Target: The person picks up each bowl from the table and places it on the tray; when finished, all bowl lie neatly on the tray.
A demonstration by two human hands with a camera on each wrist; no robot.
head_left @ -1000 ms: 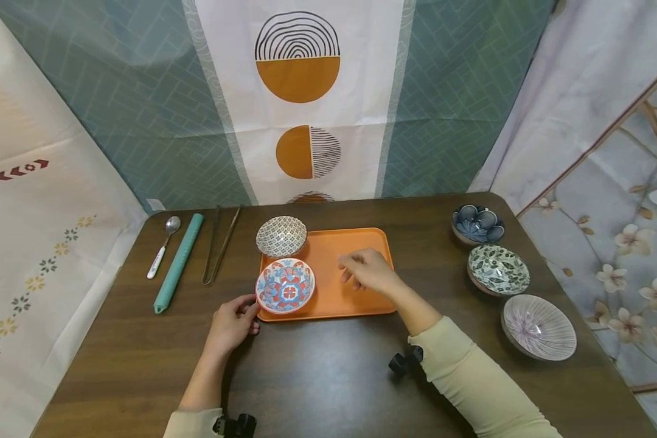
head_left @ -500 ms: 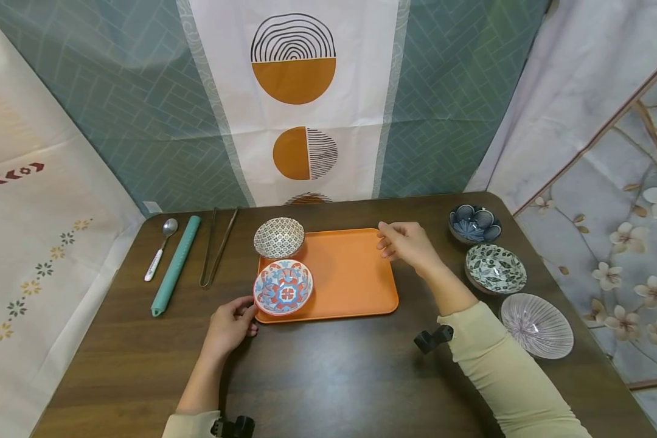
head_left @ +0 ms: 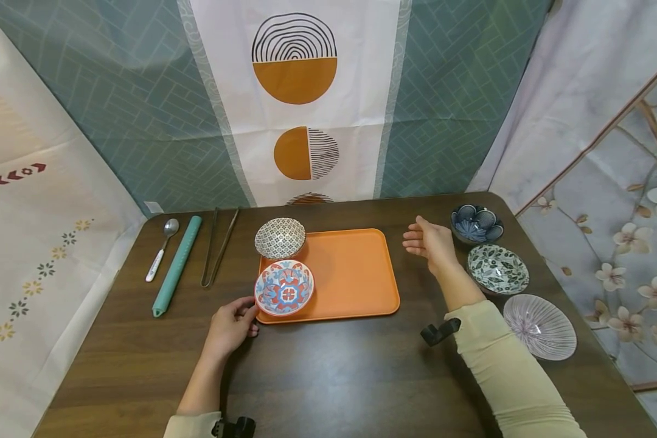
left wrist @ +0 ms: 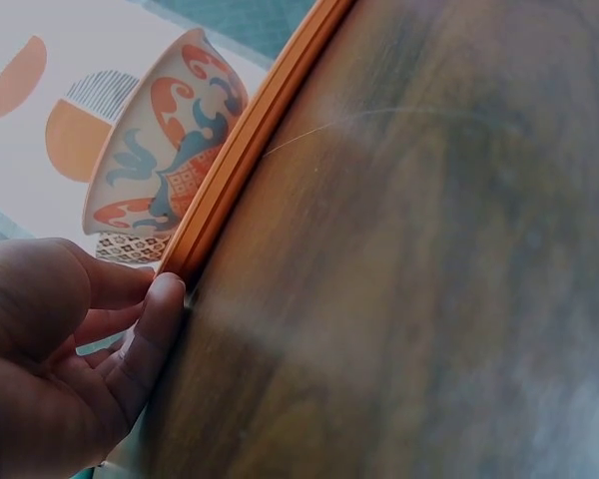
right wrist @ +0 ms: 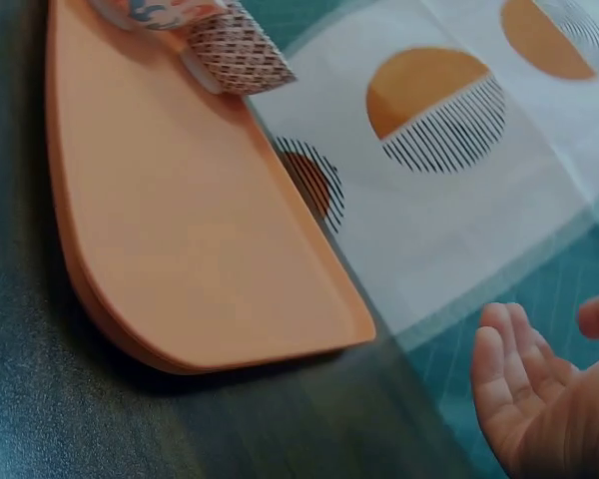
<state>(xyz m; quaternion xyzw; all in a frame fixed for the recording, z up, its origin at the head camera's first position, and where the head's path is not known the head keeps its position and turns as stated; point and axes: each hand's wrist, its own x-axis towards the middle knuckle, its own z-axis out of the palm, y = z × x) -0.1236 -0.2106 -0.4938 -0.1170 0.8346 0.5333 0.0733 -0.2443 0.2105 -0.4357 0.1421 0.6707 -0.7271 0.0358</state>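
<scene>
My left hand pinches the near left corner of the orange tray; in the left wrist view thumb and finger meet at the tray's rim. On the tray's left side stand a red-and-blue patterned bowl in front and a bowl with a small dark lattice pattern behind it. Nothing is in my right hand, which hovers right of the tray with fingers extended, just left of the dark blue petal bowl. In the right wrist view, the hand is apart from the tray.
Down the right side run a green leaf-patterned bowl and a purple-striped bowl. At the left lie a spoon, a rolled green cloth-like stick and metal tongs. Fabric hangs behind the wooden table.
My right hand has moved from over the tray to its right, near the dark blue bowl, and its fingers have straightened. The left hand stays at the tray corner.
</scene>
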